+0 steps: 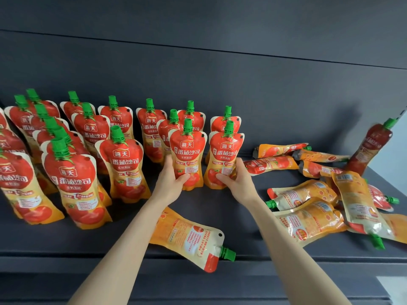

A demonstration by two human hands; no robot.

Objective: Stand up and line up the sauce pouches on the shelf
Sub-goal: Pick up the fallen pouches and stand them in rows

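Note:
Several red and orange sauce pouches with green caps stand in rows on the left and middle of the dark shelf [136, 236]. My left hand [171, 178] grips the base of an upright pouch [187, 151]. Just to its right, my right hand [236, 179] grips the base of a second upright pouch [226, 154]. Both stand at the front of the two rightmost rows. One pouch [191, 237] lies flat near the shelf's front edge, between my forearms.
A heap of several fallen pouches [319, 208] covers the right part of the shelf. One pouch [372, 148] leans against the right wall. The dark back panel [220, 84] rises behind the rows. The front lip [198, 263] runs below my arms.

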